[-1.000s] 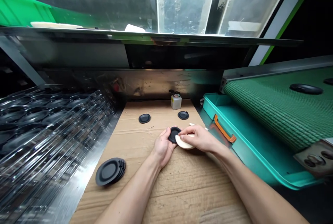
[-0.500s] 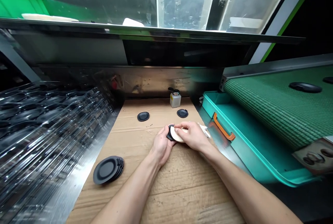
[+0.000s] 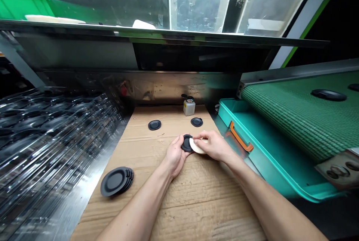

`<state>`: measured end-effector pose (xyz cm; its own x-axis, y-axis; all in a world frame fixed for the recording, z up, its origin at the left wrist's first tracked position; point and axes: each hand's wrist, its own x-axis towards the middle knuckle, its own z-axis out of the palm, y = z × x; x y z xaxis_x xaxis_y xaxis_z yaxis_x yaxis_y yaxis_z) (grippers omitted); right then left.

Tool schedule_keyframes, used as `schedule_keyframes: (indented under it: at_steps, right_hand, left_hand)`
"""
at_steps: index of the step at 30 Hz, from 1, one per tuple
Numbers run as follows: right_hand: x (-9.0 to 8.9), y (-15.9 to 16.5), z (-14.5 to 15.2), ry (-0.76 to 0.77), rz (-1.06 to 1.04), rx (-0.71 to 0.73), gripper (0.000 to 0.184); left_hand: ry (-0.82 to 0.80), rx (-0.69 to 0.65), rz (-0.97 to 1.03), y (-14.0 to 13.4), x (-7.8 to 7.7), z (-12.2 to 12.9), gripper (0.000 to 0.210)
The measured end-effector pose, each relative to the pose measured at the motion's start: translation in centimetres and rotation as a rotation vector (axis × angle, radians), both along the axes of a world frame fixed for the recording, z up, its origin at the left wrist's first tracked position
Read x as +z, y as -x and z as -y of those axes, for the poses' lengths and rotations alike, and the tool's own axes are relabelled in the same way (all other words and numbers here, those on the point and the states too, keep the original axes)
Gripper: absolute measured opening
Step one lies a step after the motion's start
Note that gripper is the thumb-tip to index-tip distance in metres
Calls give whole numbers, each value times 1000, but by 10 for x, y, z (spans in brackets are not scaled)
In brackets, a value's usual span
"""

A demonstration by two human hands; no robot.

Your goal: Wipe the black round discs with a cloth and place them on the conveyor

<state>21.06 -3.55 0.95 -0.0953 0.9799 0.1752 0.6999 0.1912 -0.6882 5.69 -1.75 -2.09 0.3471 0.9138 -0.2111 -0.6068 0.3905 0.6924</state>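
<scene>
Over the middle of the cardboard sheet (image 3: 146,181), my left hand (image 3: 175,157) grips a round black disc (image 3: 186,143) by its left edge. My right hand (image 3: 214,144) pinches a round cream-coloured pad (image 3: 197,147), which overlaps the disc's right edge. Two more black discs lie farther back, one disc on the left (image 3: 154,124) and another on the right (image 3: 196,122). At the front left sits a leaning stack of several black discs (image 3: 116,182). A small whitish bottle with a flipped-up dark cap (image 3: 189,107) stands at the far edge.
Clear plastic trays with round hollows (image 3: 50,136) are piled on the left. To the right is a teal bin (image 3: 269,158) with an orange handle (image 3: 241,137). A green conveyor belt (image 3: 297,117) above it carries black discs (image 3: 328,95). A metal ledge (image 3: 179,36) crosses the back.
My right hand and the pad have shifted right, baring more of the black disc's face. My left hand stays almost where it was, still gripping the disc.
</scene>
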Motion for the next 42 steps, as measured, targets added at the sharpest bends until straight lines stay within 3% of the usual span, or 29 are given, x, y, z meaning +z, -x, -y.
schedule_keyframes:
  at_steps: [5,9,14,18,22,25,29,33,36,39,42]
  right_hand:
    - [-1,9,5,-44,53,60,25]
    - [-10,31,10,-161,252,-195,34]
    - [-14,46,8,-143,512,-352,38]
    - [-17,41,7,-170,537,-291,38]
    - [-22,38,6,-131,613,-385,40]
    - [-23,42,6,-155,683,-289,45]
    - [-22,44,3,-112,751,-387,50]
    - [-21,43,0,-135,764,-320,52]
    - [-22,42,0,-118,764,-384,52]
    - [-23,40,1,-139,758,-317,51]
    - [-24,41,4,-98,763,-390,50]
  left_hand:
    - [4,8,37,0,-3,-4,22]
    - [37,-7,93,0,-4,-7,24]
    - [88,10,91,1,-1,-6,28]
    - [103,-10,103,1,-2,-7,28]
    - [80,-3,88,0,-3,-7,25]
    - [57,-7,88,0,-2,-5,24]
    - [32,-10,56,0,-1,-3,23]
    - [2,-17,51,-1,-1,-1,22]
    - [-4,0,25,-1,-1,-1,22]
    - [8,3,34,-1,-1,-1,21]
    - [22,42,24,-1,-1,-3,20]
